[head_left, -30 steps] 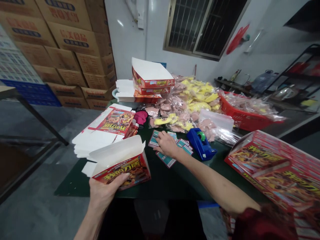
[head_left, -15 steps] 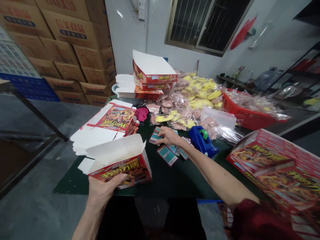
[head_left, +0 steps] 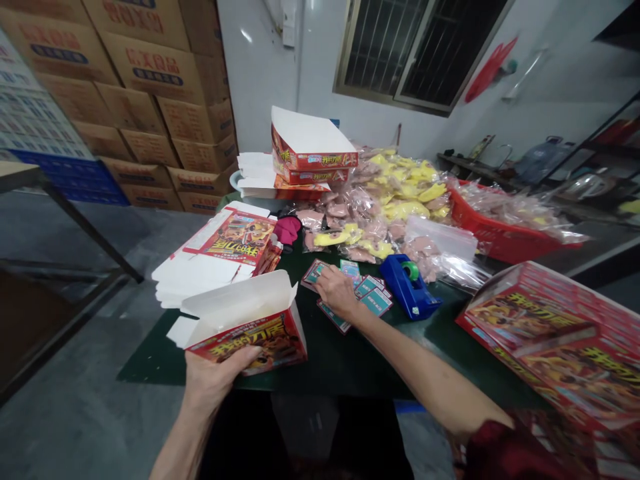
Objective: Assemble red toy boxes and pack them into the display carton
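My left hand [head_left: 215,373] is closed round the lower front of an open red printed carton [head_left: 257,343], thumb across its face. The carton stands tilted, its white lid flap [head_left: 240,300] raised and a side flap sticking out left. My right hand [head_left: 337,292] is bent over the cards on the dark green table, fingers curled together at a small stack of teal-faced cards [head_left: 315,272]. Whether a card is pinched in them is hidden. More cards [head_left: 375,301] lie fanned beside the wrist. A blue tape dispenser [head_left: 410,288] with green tape stands right of them.
Flattened cartons [head_left: 200,273] are piled at left, with folded red boxes [head_left: 315,160] behind. Bagged pink and yellow pieces [head_left: 380,200] heap at the back, near a red basket [head_left: 493,230]. Filled red boxes [head_left: 555,333] stand at right. Brown cardboard boxes [head_left: 150,87] are stacked by the wall.
My right hand has shifted slightly right and down over the cards, its fingers more curled, and now covers part of the near card. My left hand still holds the carton. The view has shifted slightly.
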Demonstrator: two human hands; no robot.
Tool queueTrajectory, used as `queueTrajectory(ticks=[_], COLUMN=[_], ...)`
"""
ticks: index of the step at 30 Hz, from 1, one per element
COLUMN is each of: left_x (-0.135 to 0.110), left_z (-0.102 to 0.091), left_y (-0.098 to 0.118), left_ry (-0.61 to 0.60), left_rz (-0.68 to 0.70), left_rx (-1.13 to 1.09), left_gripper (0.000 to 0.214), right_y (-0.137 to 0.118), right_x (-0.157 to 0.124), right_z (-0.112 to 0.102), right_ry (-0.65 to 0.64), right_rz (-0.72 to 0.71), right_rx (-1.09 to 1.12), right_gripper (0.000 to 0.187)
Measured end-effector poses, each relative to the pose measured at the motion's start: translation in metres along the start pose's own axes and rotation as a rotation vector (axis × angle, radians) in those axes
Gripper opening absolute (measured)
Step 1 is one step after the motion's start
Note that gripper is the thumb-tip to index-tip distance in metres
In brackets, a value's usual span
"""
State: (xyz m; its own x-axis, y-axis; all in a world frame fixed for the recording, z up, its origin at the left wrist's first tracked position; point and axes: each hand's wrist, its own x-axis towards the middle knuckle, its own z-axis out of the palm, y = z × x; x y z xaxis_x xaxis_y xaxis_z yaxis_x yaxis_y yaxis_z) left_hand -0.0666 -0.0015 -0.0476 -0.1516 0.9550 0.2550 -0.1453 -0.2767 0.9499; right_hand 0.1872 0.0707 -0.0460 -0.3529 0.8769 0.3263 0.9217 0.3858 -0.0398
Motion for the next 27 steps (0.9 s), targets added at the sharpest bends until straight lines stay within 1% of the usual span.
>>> queueTrajectory(ticks=[4,6,8,10,13,15,17,20,22,24,25,27], left_x=[0.001,0.001,0.001,0.001,0.001,0.001,0.001,0.0,0.0,-0.001,-0.001,-0.001], left_z=[0.004,0.006,0.006,0.005,0.004,0.003,0.003,0.003,0.003,0.004,0.005,0.006], left_y=[0.002,0.003,0.003,0.004,0.004,0.003,0.003,0.003,0.004,0.005,0.006,0.006], left_ry=[0.008,0.017,0.024,0.021,0.03,0.028,0.008,0.0,0.021,0.033,0.037,0.037], left_rz=[-0.022,-0.035,-0.037,-0.039,-0.04,-0.035,-0.031,-0.038,-0.05,-0.061,-0.064,-0.068], left_rx=[-0.001,-0.013,-0.03,-0.039,-0.044,-0.051,-0.049,-0.026,-0.019,-0.016,-0.017,-0.03], left_gripper=[0.045,0.046,0.048,0.049,0.048,0.047,0.047,0.046,0.047,0.048,0.049,0.048], right_y=[0.014,0.018,0.021,0.024,0.032,0.036,0.036,0.025,0.015,0.008,0.008,0.016], right_x=[0.004,0.005,0.004,0.004,0.002,0.0,-0.004,-0.008,-0.009,-0.007,-0.006,-0.005], right_z=[-0.011,-0.018,-0.027,-0.038,-0.058,-0.068,-0.07,-0.057,-0.044,-0.036,-0.036,-0.045], right_ry=[-0.002,0.023,0.103,0.23,0.408,0.475,0.497,0.442,0.339,0.209,0.152,0.078], right_rz=[-0.105,-0.133,-0.097,-0.008,0.109,0.138,0.136,0.093,0.023,-0.062,-0.092,-0.095], right_rx=[0.072,0.088,0.082,0.064,0.035,0.016,-0.005,-0.033,-0.038,-0.028,-0.022,-0.021], right_gripper=[0.027,0.024,0.021,0.02,0.025,0.027,0.027,0.028,0.026,0.022,0.023,0.035])
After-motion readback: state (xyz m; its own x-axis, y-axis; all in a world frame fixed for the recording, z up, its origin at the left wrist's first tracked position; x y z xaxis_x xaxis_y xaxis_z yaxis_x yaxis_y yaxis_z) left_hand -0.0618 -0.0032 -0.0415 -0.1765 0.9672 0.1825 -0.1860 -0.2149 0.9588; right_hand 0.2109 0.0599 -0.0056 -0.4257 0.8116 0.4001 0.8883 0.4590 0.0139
